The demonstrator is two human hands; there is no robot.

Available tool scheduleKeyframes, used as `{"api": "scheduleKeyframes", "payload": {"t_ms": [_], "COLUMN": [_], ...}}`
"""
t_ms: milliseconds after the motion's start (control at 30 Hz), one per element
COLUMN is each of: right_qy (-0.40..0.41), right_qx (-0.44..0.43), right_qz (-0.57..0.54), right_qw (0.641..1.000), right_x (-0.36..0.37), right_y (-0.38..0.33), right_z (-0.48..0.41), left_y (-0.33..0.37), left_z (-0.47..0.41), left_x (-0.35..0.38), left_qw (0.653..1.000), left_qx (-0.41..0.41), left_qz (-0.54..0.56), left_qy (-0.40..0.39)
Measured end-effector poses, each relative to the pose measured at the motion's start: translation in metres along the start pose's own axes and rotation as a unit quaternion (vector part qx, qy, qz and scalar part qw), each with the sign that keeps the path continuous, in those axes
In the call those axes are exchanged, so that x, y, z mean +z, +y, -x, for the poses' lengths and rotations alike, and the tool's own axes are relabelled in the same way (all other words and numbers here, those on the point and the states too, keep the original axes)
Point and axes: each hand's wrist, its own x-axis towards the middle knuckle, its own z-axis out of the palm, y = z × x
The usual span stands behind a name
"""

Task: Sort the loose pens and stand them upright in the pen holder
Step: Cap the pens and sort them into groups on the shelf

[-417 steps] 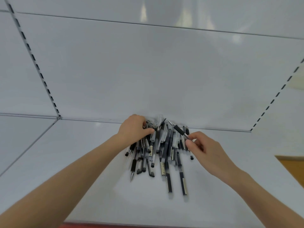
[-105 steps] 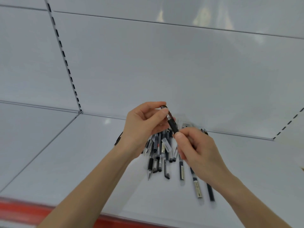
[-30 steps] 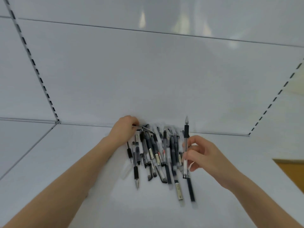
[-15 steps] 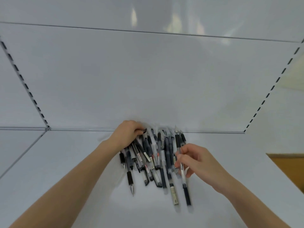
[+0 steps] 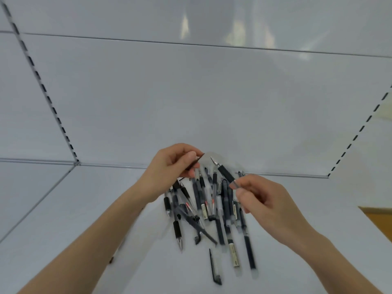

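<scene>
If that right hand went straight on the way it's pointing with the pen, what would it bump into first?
Most likely the thin dark piece pinched by the left hand: the right hand aims its pen up and left at it. Depth is unclear, so it might pass by.

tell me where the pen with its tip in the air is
Head view, right of centre: the pen is pinched in the right hand above the pen pile, its tip pointing toward the left hand, which pinches a thin dark piece.
</scene>
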Motion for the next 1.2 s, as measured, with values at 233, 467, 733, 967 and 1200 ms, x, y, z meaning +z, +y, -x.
{"api": "scheduleKeyframes", "payload": {"t_ms": [233, 467, 733, 967, 1200], "right_qy": [-0.006, -0.047, -0.037, -0.009, -0.129], "right_qx": [-0.026, -0.028, -0.035, -0.035, 0.027], "right_qz": [0.004, 0.025, -0.022, -0.066, -0.032], "right_qw": [1.0, 0.998, 0.998, 0.997, 0.991], "right_x": [0.003, 0.009, 0.023, 0.032, 0.04], "right_y": [-0.009, -0.014, -0.018, -0.023, -0.023], "right_z": [0.0, 0.001, 0.007, 0.0, -0.016], "left_y": [0.004, 0.011, 0.013, 0.018, 0.009], "left_z": [0.012, 0.017, 0.021, 0.024, 0.029], "left_x": [-0.004, -0.004, 0.016, 0.02, -0.004], "left_qw": [1.0, 0.996, 0.98, 0.969, 0.97], "left_qx": [0.004, 0.009, 0.039, 0.041, -0.011], "left_qz": [0.025, 0.085, 0.155, 0.192, 0.139], "left_qy": [0.006, 0.026, 0.116, 0.153, 0.201]}}
